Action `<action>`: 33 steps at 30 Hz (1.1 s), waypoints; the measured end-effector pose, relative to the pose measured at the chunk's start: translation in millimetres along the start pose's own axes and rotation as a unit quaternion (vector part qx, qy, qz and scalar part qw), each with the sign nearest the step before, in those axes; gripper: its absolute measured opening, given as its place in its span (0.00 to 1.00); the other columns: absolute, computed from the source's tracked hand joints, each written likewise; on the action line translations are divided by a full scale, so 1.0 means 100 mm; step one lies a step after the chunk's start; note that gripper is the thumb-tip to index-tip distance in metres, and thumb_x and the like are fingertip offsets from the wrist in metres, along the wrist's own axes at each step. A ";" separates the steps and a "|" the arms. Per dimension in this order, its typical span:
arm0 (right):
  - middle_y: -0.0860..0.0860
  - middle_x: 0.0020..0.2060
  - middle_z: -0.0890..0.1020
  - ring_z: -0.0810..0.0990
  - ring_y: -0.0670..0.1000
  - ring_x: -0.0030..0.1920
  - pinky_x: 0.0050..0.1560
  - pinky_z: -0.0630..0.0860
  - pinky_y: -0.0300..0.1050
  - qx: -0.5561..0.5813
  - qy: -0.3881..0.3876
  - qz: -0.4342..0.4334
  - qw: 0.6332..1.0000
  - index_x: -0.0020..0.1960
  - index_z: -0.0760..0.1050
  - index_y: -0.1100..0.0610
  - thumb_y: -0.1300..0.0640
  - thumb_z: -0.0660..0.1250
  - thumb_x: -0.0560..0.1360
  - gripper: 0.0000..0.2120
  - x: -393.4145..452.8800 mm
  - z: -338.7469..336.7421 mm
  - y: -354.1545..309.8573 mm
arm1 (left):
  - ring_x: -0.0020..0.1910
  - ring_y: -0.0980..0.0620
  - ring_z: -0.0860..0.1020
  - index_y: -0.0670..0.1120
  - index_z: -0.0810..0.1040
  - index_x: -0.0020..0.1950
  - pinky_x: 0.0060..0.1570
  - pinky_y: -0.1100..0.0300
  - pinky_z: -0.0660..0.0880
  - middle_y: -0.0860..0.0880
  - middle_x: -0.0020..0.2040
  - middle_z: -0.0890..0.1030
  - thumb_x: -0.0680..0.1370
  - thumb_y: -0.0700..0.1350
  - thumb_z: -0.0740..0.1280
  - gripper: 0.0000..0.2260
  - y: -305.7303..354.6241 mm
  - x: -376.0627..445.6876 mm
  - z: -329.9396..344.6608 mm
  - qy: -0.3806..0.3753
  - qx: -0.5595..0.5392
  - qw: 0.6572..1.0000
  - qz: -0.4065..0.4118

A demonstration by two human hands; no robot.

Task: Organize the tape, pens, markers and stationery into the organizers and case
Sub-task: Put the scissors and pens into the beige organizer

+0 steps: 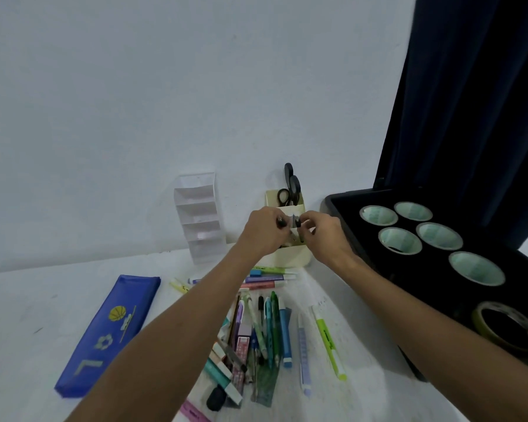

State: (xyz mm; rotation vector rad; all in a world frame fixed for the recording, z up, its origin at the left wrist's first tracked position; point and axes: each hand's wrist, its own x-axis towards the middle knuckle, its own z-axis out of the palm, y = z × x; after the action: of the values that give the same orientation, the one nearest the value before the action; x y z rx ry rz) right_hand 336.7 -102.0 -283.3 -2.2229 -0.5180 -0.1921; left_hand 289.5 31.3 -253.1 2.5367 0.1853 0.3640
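Observation:
Both of my hands meet over the cream desk organizer (pixel 290 255) at the back of the table. My left hand (pixel 264 231) pinches a small dark item, and my right hand (pixel 323 236) pinches another small dark item above the organizer's front pocket; what they are is too small to tell. Black scissors (pixel 291 187) stand in the organizer's rear pocket. A heap of pens, markers and erasers (pixel 256 339) lies on the white table between my forearms. An open black case (pixel 348 205) at right holds several tape rolls (pixel 438 236).
A clear tiered organizer (pixel 200 217) stands left of the cream one against the wall. A blue pencil pouch (pixel 104 336) lies at left. A yellow tape roll (pixel 508 332) sits in the case's near corner. A green highlighter (pixel 328 341) lies apart at right.

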 end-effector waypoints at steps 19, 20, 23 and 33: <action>0.52 0.49 0.83 0.79 0.46 0.46 0.48 0.74 0.36 0.008 -0.059 -0.017 0.998 0.55 0.81 0.60 0.60 0.67 0.76 0.10 -0.29 0.07 -0.01 | 0.43 0.50 0.77 0.45 0.80 0.60 0.42 0.65 0.70 0.45 0.56 0.81 0.78 0.37 0.61 0.13 -0.39 -0.19 -0.21 0.015 0.042 0.998 -0.044; 0.51 0.48 0.83 0.79 0.46 0.46 0.48 0.73 0.35 0.002 -0.068 -0.020 0.997 0.54 0.81 0.59 0.60 0.68 0.75 0.09 -0.31 0.07 -0.01 | 0.46 0.48 0.79 0.45 0.80 0.59 0.44 0.66 0.70 0.45 0.57 0.81 0.78 0.38 0.61 0.13 -0.40 -0.23 -0.23 0.019 0.049 0.998 -0.040; 0.49 0.45 0.83 0.79 0.46 0.46 0.47 0.76 0.36 -0.015 -0.123 -0.019 0.992 0.50 0.82 0.57 0.58 0.69 0.74 0.06 -0.41 0.12 -0.01 | 0.48 0.46 0.80 0.45 0.81 0.57 0.47 0.65 0.71 0.45 0.57 0.81 0.77 0.38 0.61 0.13 -0.47 -0.37 -0.26 0.011 0.052 0.998 -0.046; 0.52 0.44 0.83 0.78 0.47 0.41 0.36 0.71 0.34 -0.072 -0.256 -0.031 0.964 0.48 0.84 0.59 0.55 0.71 0.73 0.08 -0.70 0.45 -0.13 | 0.43 0.51 0.79 0.43 0.84 0.51 0.42 0.61 0.74 0.46 0.49 0.83 0.73 0.42 0.72 0.08 -0.75 -0.76 -0.27 -0.170 0.109 0.972 -0.119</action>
State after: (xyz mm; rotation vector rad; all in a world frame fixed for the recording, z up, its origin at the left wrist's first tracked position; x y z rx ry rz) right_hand 266.4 -81.3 -324.9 -2.3991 -0.8739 0.3362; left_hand 205.0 91.5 -289.5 2.7032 0.4105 -0.1959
